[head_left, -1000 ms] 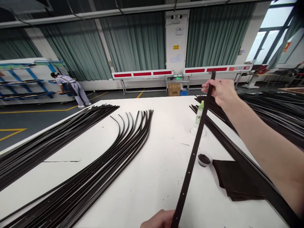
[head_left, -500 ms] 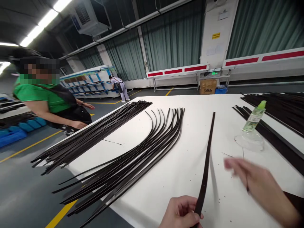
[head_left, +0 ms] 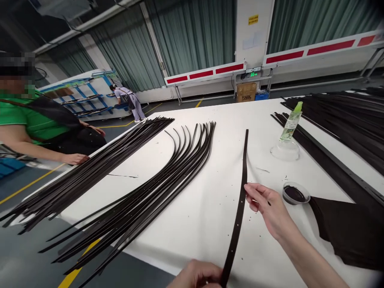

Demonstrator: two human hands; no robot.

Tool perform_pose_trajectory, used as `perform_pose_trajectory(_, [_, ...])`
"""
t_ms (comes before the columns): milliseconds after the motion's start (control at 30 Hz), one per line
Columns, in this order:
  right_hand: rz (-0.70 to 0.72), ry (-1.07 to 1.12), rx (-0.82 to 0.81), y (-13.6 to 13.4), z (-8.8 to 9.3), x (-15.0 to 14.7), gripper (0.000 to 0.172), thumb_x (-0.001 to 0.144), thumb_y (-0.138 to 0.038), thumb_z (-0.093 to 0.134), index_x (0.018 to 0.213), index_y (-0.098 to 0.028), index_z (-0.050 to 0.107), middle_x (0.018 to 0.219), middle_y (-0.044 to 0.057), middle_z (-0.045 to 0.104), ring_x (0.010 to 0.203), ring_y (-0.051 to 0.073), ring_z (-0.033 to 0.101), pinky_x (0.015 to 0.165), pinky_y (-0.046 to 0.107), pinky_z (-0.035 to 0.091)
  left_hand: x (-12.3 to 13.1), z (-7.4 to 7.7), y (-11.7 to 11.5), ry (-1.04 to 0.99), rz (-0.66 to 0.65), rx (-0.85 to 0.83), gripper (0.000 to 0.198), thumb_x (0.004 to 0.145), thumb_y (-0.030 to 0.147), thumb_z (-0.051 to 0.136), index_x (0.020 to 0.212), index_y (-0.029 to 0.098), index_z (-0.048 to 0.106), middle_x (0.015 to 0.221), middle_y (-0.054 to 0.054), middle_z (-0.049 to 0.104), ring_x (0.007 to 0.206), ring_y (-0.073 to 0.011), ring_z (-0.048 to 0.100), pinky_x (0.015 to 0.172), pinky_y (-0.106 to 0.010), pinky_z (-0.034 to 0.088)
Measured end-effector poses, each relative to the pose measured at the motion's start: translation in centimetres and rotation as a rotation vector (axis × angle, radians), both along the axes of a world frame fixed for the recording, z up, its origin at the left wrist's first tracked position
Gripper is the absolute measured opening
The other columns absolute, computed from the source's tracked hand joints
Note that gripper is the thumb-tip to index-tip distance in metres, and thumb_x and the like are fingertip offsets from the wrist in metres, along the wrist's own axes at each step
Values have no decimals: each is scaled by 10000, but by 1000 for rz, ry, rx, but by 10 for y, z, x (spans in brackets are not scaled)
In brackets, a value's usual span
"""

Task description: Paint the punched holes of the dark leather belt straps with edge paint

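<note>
A long dark brown strap (head_left: 241,200) with a line of small holes runs away from me over the white table, bending as it goes. At the bottom edge of the view, my left hand (head_left: 196,276) is closed on the strap's near end; part of this hand is cut off. Farther up, my right hand (head_left: 267,202) has its thumb and fingers pinched at the strap's right edge. A dark spot shows on the right hand. Just right of that hand stands a small clear cup of dark liquid (head_left: 294,193), beside a dark brown sheet (head_left: 349,230).
Several curved straps (head_left: 168,176) lie left of me, with a straight bundle (head_left: 99,168) beyond them. A green-capped spray bottle (head_left: 290,125) stands on an upturned clear dish (head_left: 285,151). More dark strips (head_left: 345,116) cover the right side. A co-worker (head_left: 51,124) stands at the left edge.
My right hand has moved left onto the strap's edge. My left hand has shifted down and left with the strap. The view has turned right, bringing the cup of dark liquid into sight.
</note>
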State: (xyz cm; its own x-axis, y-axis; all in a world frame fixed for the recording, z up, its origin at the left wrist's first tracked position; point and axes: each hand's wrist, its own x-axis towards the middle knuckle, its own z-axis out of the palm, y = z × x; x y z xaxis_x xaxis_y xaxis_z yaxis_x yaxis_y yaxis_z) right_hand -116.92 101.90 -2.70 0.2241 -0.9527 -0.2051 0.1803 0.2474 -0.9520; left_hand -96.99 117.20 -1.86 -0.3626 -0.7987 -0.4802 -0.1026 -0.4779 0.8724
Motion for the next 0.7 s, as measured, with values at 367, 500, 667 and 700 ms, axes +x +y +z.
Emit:
perform_pose_trajectory(367, [20, 387, -259, 5, 4, -47, 344, 875, -538, 545, 878, -212, 654, 701, 5, 553, 642, 136, 483, 579, 254, 401, -63, -5, -131, 555, 32, 141, 295, 816, 299, 695, 1048, 116, 709, 900, -97, 674, 744, -164, 648, 787, -382, 542])
perform_pose_trajectory(500, [-115, 594, -385, -4, 13, -87, 426, 956, -533, 367, 1111, -281, 673, 859, 39, 604, 719, 154, 511, 650, 275, 432, -69, -21, -147, 588, 41, 183, 286, 815, 282, 700, 1052, 120, 699, 871, -70, 658, 707, -131, 630, 764, -327, 528])
perform_pose_trajectory(667, [-212, 464, -319, -39, 20, -141, 431, 912, -549, 467, 894, -212, 734, 739, 44, 545, 595, 126, 464, 498, 255, 374, -73, -35, -155, 550, 103, 258, 228, 830, 254, 682, 1023, 132, 691, 879, -55, 647, 715, -125, 622, 765, -318, 514])
perform_pose_trajectory(700, [-177, 442, -271, -46, 18, -148, 361, 880, -521, 552, 885, -204, 725, 738, 39, 565, 581, 117, 470, 506, 251, 389, -72, -36, -156, 539, 113, 264, 218, 836, 250, 676, 1019, 133, 689, 881, -53, 645, 722, -124, 621, 767, -313, 509])
